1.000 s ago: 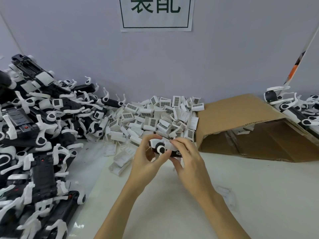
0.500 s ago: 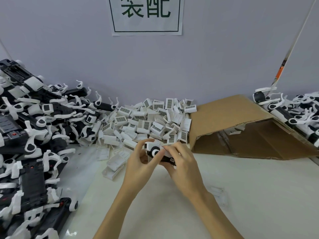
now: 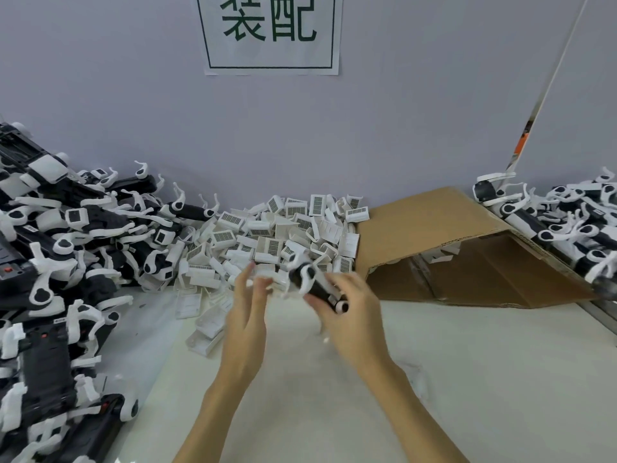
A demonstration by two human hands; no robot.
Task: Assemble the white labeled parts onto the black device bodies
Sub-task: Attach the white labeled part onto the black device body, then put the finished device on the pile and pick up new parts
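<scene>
device body (image 3: 319,285): small black plastic piece with white fittings, held above the table (image 3: 467,379) in front of the pile of white labeled parts (image 3: 283,235).
right hand (image 3: 350,315): i see its fingers wrapped round the body's lower end.
left hand (image 3: 247,309): fingers straight and loose, holding nothing, just beside the body.
handling: i judge it light, rigid, slick; thin white arms look snappable, so grip the black barrel.
surroundings: cardboard box (image 3: 450,235) to the right.

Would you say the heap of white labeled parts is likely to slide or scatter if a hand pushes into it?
Probably: the white parts lie loose and tilted, so they likely shift easily. Small, hollow-looking plastic suggests lightness. Several already lie apart on the table, so more may spill forward.
</scene>
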